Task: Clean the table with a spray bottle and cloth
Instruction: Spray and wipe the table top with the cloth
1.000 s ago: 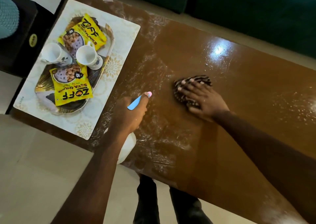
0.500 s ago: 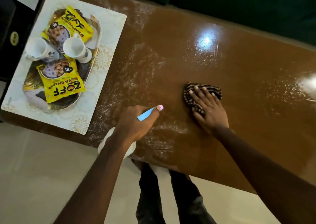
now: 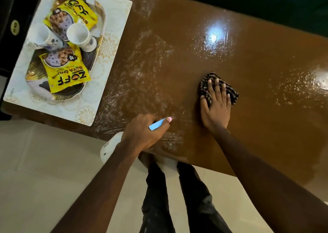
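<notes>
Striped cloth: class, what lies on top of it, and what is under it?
The right hand lies flat on the striped cloth, fingers straight. Under it is the table; the covered patch cannot be seen.

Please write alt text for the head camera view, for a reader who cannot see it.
A person's right hand presses a striped cloth on a spray-streaked brown table, while the left hand grips a spray bottle at the near edge. At left, a tray holds two white cups and two yellow soya-chunk packets.
</notes>
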